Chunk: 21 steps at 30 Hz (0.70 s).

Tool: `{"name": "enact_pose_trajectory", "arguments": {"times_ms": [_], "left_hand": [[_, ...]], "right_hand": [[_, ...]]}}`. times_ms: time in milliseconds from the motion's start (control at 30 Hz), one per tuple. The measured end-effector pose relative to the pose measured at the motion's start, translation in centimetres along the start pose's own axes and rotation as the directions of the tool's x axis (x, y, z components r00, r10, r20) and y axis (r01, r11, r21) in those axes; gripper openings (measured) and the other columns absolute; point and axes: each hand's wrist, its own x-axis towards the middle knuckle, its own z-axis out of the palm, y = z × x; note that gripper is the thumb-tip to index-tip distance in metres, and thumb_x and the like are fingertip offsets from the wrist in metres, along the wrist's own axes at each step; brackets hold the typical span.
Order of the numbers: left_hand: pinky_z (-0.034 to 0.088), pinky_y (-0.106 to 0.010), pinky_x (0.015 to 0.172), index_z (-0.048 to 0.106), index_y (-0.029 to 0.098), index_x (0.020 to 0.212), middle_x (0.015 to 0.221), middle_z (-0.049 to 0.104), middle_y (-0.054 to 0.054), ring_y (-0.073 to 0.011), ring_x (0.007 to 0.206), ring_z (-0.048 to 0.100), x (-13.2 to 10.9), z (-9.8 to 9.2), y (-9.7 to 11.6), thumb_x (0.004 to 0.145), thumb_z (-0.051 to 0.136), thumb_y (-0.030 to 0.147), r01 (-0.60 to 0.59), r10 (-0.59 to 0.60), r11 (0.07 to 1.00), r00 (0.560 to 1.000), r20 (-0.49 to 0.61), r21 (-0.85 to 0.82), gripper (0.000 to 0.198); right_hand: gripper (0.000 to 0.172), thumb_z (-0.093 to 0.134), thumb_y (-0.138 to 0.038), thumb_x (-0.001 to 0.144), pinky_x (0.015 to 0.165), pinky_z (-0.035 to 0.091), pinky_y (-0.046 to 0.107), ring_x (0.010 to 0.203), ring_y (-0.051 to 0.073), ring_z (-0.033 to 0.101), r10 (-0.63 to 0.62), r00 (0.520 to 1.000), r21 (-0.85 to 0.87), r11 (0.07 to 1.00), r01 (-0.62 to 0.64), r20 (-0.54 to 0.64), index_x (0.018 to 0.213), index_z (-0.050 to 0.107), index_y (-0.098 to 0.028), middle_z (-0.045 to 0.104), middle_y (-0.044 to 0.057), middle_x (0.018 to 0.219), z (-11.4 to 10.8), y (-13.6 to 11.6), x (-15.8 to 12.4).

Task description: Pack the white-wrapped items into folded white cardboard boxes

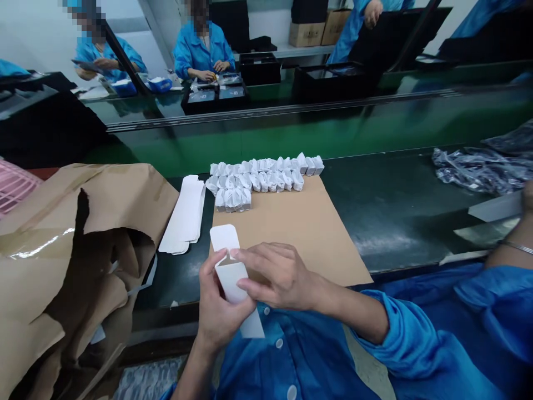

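Observation:
A small white folding carton point(234, 283) is held up in front of my chest, its top flap raised and its upper end open. My left hand point(220, 305) wraps round its body from the left and below. With thumb and index finger, my right hand point(278, 275) pinches at the carton's upper right side. Beyond the hands, rows of small white paper-wrapped pieces point(260, 180) stand on a brown cardboard sheet point(291, 222). A stack of flat white carton blanks point(185, 216) lies left of the sheet.
At the left stands a large torn cardboard box point(112, 194) with scraps inside. Clear plastic bags point(478, 166) lie at the right on the dark green table point(375, 211). Co-workers in blue sit across the line; another person's arm point(514, 244) reaches in at the right edge.

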Motion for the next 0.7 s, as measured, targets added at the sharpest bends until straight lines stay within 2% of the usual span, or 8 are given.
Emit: {"name": "enact_pose_trajectory", "arguments": {"times_ms": [67,167,233,300,400,500,600,700], "left_hand": [[0.054,-0.033,0.083,0.048,0.023,0.124,0.115,0.056,-0.006,-0.0215,0.100,0.062,-0.3,-1.0,-0.4,0.068,0.074,0.029,-0.005,0.004,1.000,0.999,0.047,0.015,0.062],[0.055,-0.036,0.077,0.051,0.022,0.117,0.110,0.057,-0.006,-0.0233,0.094,0.062,-0.4,-2.5,-1.5,0.066,0.076,0.036,0.061,-0.056,0.997,0.994,0.097,-0.052,0.059],[0.054,-0.038,0.074,0.050,0.022,0.116,0.108,0.056,-0.006,-0.0249,0.092,0.062,-0.3,-3.1,-2.3,0.063,0.079,0.037,0.133,-0.127,0.986,0.990,0.068,-0.103,0.063],[0.053,-0.038,0.072,0.049,0.023,0.117,0.106,0.056,-0.006,-0.0241,0.088,0.061,0.0,-3.5,-3.0,0.061,0.080,0.037,0.188,-0.184,0.972,0.982,0.042,-0.141,0.066],[0.053,-0.037,0.070,0.049,0.022,0.118,0.103,0.055,-0.005,-0.0221,0.083,0.060,0.5,-4.0,-3.5,0.060,0.081,0.036,0.211,-0.208,0.962,0.978,0.036,-0.176,0.067],[0.053,-0.038,0.074,0.049,0.022,0.119,0.104,0.055,-0.005,-0.0240,0.090,0.060,0.8,-4.7,-3.5,0.059,0.081,0.033,0.195,-0.193,0.966,0.981,0.025,-0.170,0.068],[0.053,-0.039,0.078,0.050,0.023,0.118,0.108,0.055,-0.006,-0.0258,0.097,0.060,1.0,-5.4,-3.3,0.061,0.079,0.032,0.169,-0.166,0.981,0.985,0.039,-0.094,0.065],[0.053,-0.038,0.081,0.051,0.024,0.117,0.112,0.055,-0.005,-0.0251,0.099,0.060,1.3,-5.5,-3.2,0.065,0.076,0.031,0.099,-0.099,0.995,0.993,0.059,0.009,0.058]], "right_hand": [[0.035,0.053,-0.039,0.096,0.067,0.050,0.027,0.073,0.016,0.065,0.009,0.991,0.093,0.995,-0.021,0.132,0.118,0.064,-0.013,0.072,0.005,0.083,-0.5,-0.2,0.4],[0.031,0.054,-0.037,0.096,0.067,0.047,0.023,0.075,0.013,0.065,0.046,0.919,0.274,0.947,-0.165,0.393,0.119,0.064,-0.020,0.071,0.000,0.085,-1.4,1.5,2.5],[0.030,0.045,-0.033,0.100,0.068,0.046,0.023,0.078,0.012,0.065,0.241,0.870,0.168,0.926,-0.339,0.430,0.123,0.061,-0.022,0.071,0.000,0.089,-1.2,4.3,4.4],[0.032,0.037,-0.024,0.101,0.071,0.045,0.027,0.084,0.016,0.063,0.477,0.814,-0.153,0.879,-0.452,0.332,0.123,0.060,-0.020,0.070,0.005,0.098,0.0,7.7,6.0],[0.035,0.042,-0.004,0.091,0.080,0.042,0.033,0.103,0.023,0.057,0.492,0.800,-0.337,0.860,-0.383,0.345,0.116,0.063,-0.018,0.063,0.011,0.120,2.1,11.8,7.0],[0.037,0.040,0.002,0.088,0.086,0.039,0.035,0.115,0.026,0.049,0.412,0.800,-0.347,0.897,-0.272,0.437,0.108,0.064,-0.018,0.059,0.012,0.126,3.0,13.0,6.4],[0.026,0.046,-0.008,0.092,0.089,0.038,0.036,0.119,0.027,0.046,0.372,0.781,-0.343,0.914,-0.215,0.502,0.109,0.063,-0.018,0.058,0.013,0.127,2.2,12.5,4.9],[0.023,0.063,-0.029,0.089,0.083,0.042,0.032,0.104,0.025,0.057,0.382,0.730,-0.324,0.918,-0.229,0.566,0.110,0.063,-0.019,0.067,0.010,0.110,0.8,12.0,3.2]]}}
